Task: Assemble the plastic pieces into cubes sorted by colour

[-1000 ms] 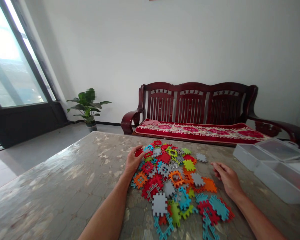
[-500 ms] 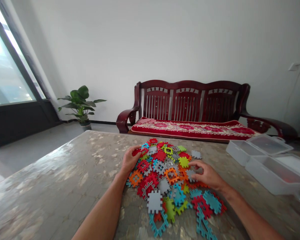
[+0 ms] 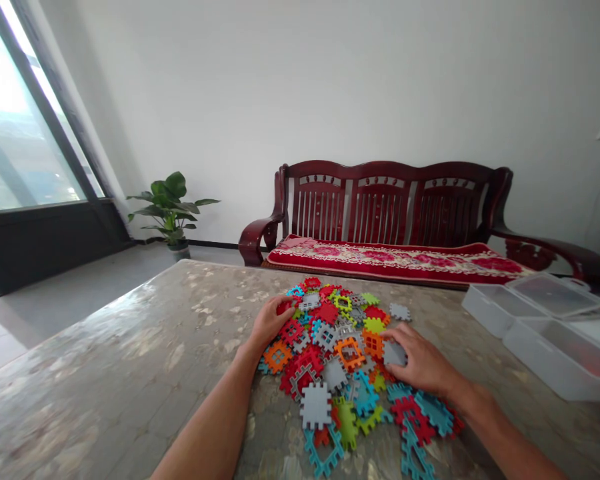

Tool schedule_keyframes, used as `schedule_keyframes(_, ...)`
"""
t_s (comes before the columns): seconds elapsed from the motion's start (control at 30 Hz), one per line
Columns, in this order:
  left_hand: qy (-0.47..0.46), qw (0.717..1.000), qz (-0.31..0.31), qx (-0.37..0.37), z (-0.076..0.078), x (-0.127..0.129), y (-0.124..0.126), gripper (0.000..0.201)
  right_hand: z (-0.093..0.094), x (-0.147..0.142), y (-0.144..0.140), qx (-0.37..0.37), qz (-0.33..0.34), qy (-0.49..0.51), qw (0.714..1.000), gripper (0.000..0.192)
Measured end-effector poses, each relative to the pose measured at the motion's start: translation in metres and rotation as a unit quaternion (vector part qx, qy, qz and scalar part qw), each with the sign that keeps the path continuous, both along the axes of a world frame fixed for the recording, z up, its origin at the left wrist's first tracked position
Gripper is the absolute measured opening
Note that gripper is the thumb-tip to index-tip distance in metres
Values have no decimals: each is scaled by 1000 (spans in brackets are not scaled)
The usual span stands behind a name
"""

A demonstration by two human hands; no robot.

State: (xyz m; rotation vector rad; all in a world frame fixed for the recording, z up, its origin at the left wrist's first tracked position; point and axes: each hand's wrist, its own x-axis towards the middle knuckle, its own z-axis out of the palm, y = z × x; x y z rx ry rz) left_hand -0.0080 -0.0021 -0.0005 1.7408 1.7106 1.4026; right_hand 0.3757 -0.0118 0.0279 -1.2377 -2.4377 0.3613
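Head view: we look down past our two bare hands at a loose pile of toothed panels point(image 3: 334, 372) spread across the patterned table point(image 3: 180, 353).
Right hand point(image 3: 420, 357): our thumb and fingers curl round opposite edges of a grey panel point(image 3: 394, 354); it seems pinched, though we cannot tell whether it is clear of the panels beneath.
Left hand point(image 3: 271, 321): our thumb and fingertips sit about a red panel point(image 3: 283, 307) at the pile's far left; whether they press on it we cannot tell.
Grey panel's place: on the pile's right side, just beside an orange window panel point(image 3: 373, 344).
Weight: thin and plastic-looking, so we expect each panel to be light enough for a fingertip pinch.
Stiffness: flat faces and crisp teeth suggest a rigid sheet with little bend.
Surface: the face looks smooth and may slide under a flat fingertip; the notched rim should give better purchase.
Fragility: fairly tough, we judge, with the thin bars of the orange frame point(image 3: 350, 354) perhaps the weakest part.
Best hold: thumb and forefinger on opposite toothed edges, as our right hand has it.
Snags: the teeth overlap their neighbours, so a dragged panel could tow others along; a straight lift looks safer.
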Motion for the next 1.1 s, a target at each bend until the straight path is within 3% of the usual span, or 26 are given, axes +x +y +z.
schedule_keyframes(0.27,6,1000,1,-15,5,2,-2,32,-2,-5,2,11,-18,41,999,43)
schedule_keyframes(0.47,39,999,-1,-27,3,1,-1,34,-5,-8,7,-35,-45,70,996,21)
schedule_keyframes(0.8,62,998,3,-25,-7,-3,4,35,-13,-5,11,-20,-20,134,991,24)
schedule_keyframes(0.97,53,998,3,-30,-4,-1,1,34,-16,-1,14,-63,-95,209,971,31)
schedule_keyframes(1.1,47,998,23,-33,0,0,-1,31,-11,-1,13,-120,-79,333,932,38)
